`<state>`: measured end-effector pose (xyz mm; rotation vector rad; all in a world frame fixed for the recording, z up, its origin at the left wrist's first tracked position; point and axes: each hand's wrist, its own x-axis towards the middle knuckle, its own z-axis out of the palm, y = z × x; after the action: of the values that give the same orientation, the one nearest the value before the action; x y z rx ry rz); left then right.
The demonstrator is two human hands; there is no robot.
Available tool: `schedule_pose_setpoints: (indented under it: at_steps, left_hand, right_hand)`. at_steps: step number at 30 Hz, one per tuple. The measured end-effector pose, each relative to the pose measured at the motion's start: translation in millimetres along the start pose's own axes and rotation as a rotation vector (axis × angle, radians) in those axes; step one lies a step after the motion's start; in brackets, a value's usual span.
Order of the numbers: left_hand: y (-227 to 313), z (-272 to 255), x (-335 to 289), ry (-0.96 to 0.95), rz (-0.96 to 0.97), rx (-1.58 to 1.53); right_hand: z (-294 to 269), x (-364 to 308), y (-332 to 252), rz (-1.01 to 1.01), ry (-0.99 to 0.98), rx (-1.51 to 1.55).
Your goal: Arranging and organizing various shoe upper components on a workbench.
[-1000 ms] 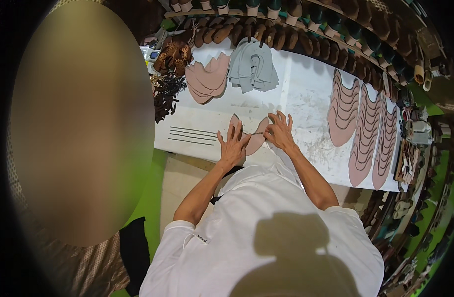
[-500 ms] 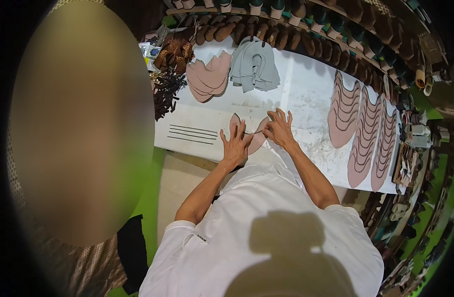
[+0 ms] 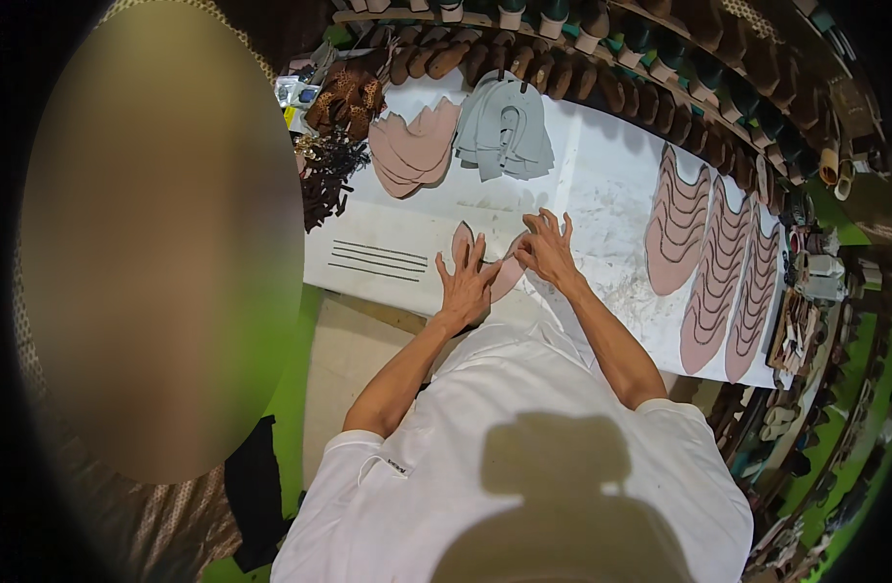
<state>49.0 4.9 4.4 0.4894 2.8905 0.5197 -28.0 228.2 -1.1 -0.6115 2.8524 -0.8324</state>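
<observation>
A pink V-shaped shoe upper piece (image 3: 507, 281) lies on the white table in front of me. My left hand (image 3: 465, 289) rests over its left arm, fingers spread and pressing it down. At the right arm of the piece, my right hand (image 3: 547, 250) has thumb and forefinger pinched at the inner edge, its other fingers raised. A thin dark strip, partly covered by the fingers, runs along that inner edge and seems to be in the pinch. Left of my hands, several similar dark strips (image 3: 378, 257) lie side by side on the table.
Pink pieces (image 3: 417, 146) and grey pieces (image 3: 504, 126) are piled at the back. Overlapping rows of dark-edged pink pieces (image 3: 708, 282) lie on the right. Shoes (image 3: 563, 73) line racks behind the table (image 3: 611, 243). Brown straps and dark scraps (image 3: 334, 175) heap at the left.
The dark strip that stretched between my hands now lies closer along the inner edge of the pink piece. My right hand has shifted slightly up and left; the view has tilted a little.
</observation>
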Motion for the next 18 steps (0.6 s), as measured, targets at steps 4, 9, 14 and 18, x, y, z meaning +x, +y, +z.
schedule_pose_setpoints:
  at_steps: [4, 9, 14, 18]
  left_hand:
    - [2.2, 4.2, -0.6, -0.007, -0.001, 0.035]
    - [7.8, 2.1, 3.6, 0.0, -0.007, -0.023]
    - [9.4, 3.8, 6.2, 0.042, -0.001, -0.025]
    - [7.3, 3.7, 7.7, 0.029, 0.068, 0.073]
  right_hand:
    - [-5.4, 3.6, -6.8, 0.008, -0.019, 0.02]
    - [-2.1, 6.7, -4.9, -0.006, 0.004, -0.001]
    - [-0.9, 8.6, -3.6, -0.005, -0.016, -0.016]
    - [-0.4, 10.4, -3.3, -0.019, -0.017, -0.029]
